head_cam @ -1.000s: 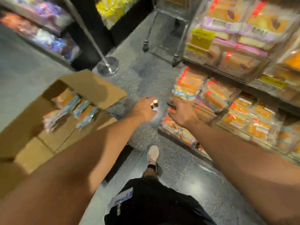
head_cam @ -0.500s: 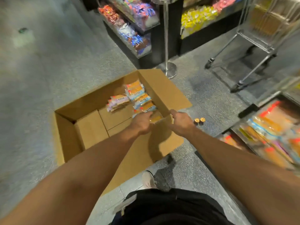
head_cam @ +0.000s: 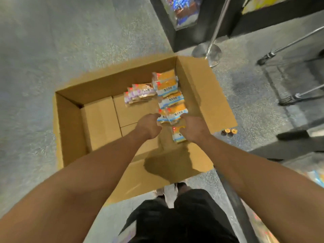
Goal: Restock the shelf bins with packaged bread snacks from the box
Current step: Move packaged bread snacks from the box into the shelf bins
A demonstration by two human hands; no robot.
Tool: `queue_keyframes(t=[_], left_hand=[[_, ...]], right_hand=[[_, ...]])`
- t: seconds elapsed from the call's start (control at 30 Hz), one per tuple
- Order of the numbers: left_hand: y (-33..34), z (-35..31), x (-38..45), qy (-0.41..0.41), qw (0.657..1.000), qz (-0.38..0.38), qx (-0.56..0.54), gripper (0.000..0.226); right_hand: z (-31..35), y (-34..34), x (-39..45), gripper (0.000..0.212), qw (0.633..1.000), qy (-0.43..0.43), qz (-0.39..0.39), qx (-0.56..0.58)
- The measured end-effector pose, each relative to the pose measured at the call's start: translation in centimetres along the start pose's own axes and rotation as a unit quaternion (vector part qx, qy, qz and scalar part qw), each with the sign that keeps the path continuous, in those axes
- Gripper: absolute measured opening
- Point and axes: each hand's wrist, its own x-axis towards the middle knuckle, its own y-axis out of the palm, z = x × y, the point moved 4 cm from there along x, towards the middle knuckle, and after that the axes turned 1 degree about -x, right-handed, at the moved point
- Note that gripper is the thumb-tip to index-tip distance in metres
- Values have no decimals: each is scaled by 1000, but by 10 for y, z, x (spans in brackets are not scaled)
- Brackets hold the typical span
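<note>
**Both hands in the box, closing on a bread snack pack**

The cardboard box [head_cam: 73, 123] stood open on the grey speckled floor [head_cam: 43, 50], its flaps folded outward. Inside, along the right wall, lay a row of orange-and-blue bread snack packs [head_cam: 168, 88], and to their left a small stack of purple-labelled packs [head_cam: 140, 93]. The person leaned over the box with both arms stretched down. The left hand [head_cam: 149, 125] curled its fingers against the left edge of the nearest orange pack [head_cam: 175, 114]; the right hand [head_cam: 192, 128] gripped the same pack from the right side. Another pack [head_cam: 177, 135] lay just beneath the right hand. Two small brown bottles [head_cam: 229, 132] sat on the floor just beside the box's right flap. A chrome stanchion base [head_cam: 206, 52] stood beyond the far corner.
</note>
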Motion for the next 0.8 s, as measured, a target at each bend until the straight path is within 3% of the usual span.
queue_keyframes(t=[0.2,0.33,0.47,0.57,0.67,0.8], left_hand=[[36,1,78,-27,999,1,-36,48],[62,10,124,-35,997,-1,-65,46],[98,31,160,-13,1000,6,-2,46],[116,50,159,-25,999,24,31,34],[126,67,151,-74,995,28,66,26],[116,69,162,-105,991,-62,50,44]], right_hand=[[-20,45,90,43,997,-43,59,-13],[-35,72,140,62,990,-69,107,-69],[-41,93,170,74,981,-73,159,-87],[-46,111,173,70,977,-64,180,-91],[-45,117,170,63,979,-75,134,-135],[-33,108,191,79,973,-123,54,-186]])
